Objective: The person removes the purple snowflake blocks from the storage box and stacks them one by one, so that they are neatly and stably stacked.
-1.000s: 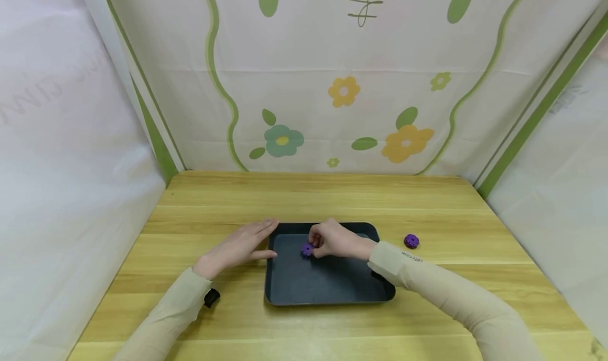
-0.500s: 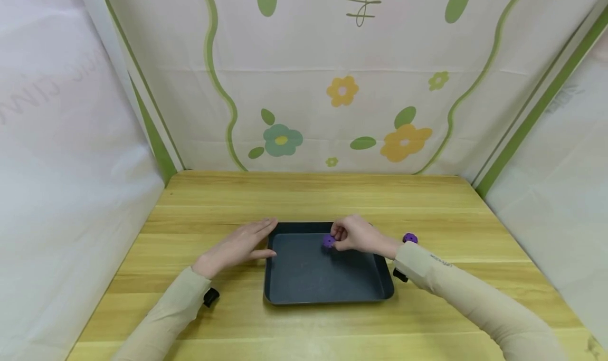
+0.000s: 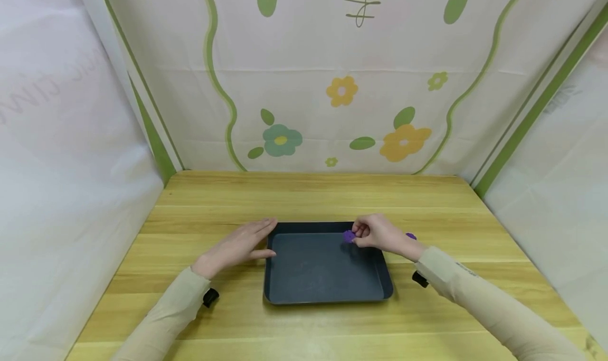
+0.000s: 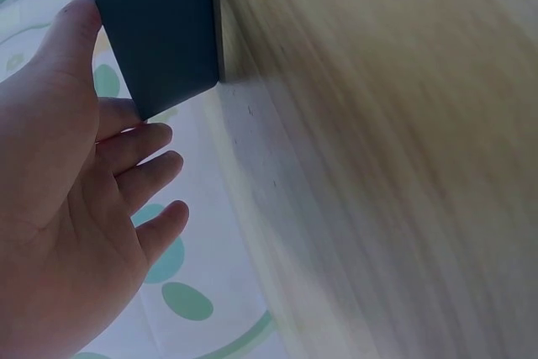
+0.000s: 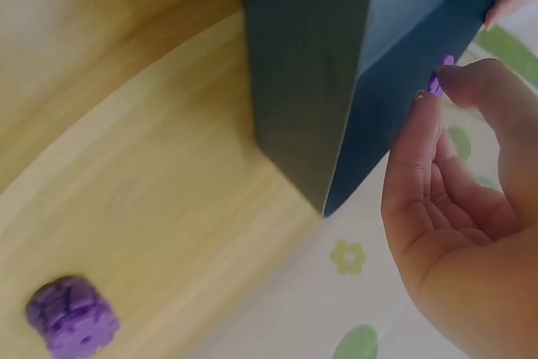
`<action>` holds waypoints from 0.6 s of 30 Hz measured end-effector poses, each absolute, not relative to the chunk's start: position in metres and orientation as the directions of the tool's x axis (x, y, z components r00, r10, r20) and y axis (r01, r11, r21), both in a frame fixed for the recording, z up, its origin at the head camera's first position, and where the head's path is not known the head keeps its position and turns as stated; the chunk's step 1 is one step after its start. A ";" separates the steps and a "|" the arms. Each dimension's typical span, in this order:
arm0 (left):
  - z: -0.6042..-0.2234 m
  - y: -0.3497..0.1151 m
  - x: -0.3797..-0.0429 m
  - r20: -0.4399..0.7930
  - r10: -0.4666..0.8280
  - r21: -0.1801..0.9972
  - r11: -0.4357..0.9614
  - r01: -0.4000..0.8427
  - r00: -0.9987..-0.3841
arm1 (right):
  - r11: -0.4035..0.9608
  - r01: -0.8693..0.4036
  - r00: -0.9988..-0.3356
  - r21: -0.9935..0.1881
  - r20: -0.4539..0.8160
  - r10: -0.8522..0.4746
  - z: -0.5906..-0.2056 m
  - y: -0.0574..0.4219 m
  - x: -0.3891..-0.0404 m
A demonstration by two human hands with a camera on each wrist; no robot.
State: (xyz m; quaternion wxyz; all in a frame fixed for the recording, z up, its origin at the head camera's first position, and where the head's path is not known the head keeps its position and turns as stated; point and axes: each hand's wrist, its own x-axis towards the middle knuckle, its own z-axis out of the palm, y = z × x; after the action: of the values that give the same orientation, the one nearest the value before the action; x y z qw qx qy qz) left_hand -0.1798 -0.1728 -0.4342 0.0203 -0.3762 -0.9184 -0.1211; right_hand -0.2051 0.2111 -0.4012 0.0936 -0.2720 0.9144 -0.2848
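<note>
A dark grey rectangular tray (image 3: 318, 274) lies on the wooden table. My left hand (image 3: 235, 249) rests at its far left corner, fingers extended along the outside and thumb at the left rim. In the left wrist view the fingers (image 4: 151, 176) look relaxed beside the tray corner. My right hand (image 3: 382, 234) pinches a small purple notched disc (image 3: 349, 237) between thumb and fingertips, held above the tray's far right part. Only the disc's edge (image 5: 437, 76) shows in the right wrist view. Nothing else is visible in the tray.
Right of the tray, a short stack of purple notched discs (image 5: 71, 319) stands on the table, partly hidden by my right wrist in the head view. Black wrist devices show under both cuffs. White patterned cloth (image 3: 304, 76) encloses the table at the back and sides.
My right hand has moved right across the tray with the purple disc, from left of its middle to near its right side. My left hand has stayed in place.
</note>
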 end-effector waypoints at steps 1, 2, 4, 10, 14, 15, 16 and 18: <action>-0.434 -0.173 -0.180 0.129 0.685 0.208 0.688 0.695 -0.717 | 0.696 -0.434 -0.841 -0.572 -0.019 -0.540 -0.401 0.214 -0.205; -0.435 -0.173 -0.180 0.131 0.686 0.207 0.688 0.696 -0.716 | 0.702 -0.419 -0.850 -0.576 -0.023 -0.527 -0.401 0.217 -0.205; -0.436 -0.174 -0.181 0.132 0.685 0.207 0.688 0.696 -0.716 | 0.707 -0.400 -0.860 -0.583 -0.027 -0.509 -0.401 0.222 -0.205; -0.438 -0.175 -0.182 0.139 0.685 0.207 0.686 0.697 -0.715 | 0.722 -0.395 -0.883 -0.568 0.018 -0.469 -0.402 0.243 -0.205; -0.438 -0.175 -0.181 0.145 0.687 0.200 0.685 0.701 -0.712 | 0.739 -0.372 -0.901 -0.562 0.030 -0.432 -0.401 0.257 -0.204; -0.437 -0.174 -0.181 0.149 0.688 0.198 0.683 0.703 -0.710 | 0.742 -0.364 -0.906 -0.562 0.027 -0.423 -0.400 0.260 -0.204; -0.437 -0.174 -0.181 0.153 0.689 0.194 0.682 0.706 -0.708 | 0.749 -0.354 -0.911 -0.560 0.028 -0.411 -0.400 0.264 -0.203; -0.437 -0.174 -0.181 0.156 0.690 0.196 0.679 0.707 -0.706 | 0.763 -0.334 -0.923 -0.553 0.030 -0.383 -0.399 0.271 -0.202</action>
State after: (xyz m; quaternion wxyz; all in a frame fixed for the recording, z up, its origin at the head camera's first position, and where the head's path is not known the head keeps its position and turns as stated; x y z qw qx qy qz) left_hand -0.1805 -0.1738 -0.4367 0.0348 -0.3816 -0.9156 -0.1215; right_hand -0.2020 0.2711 -0.3992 0.0425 -0.1910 0.9379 -0.2863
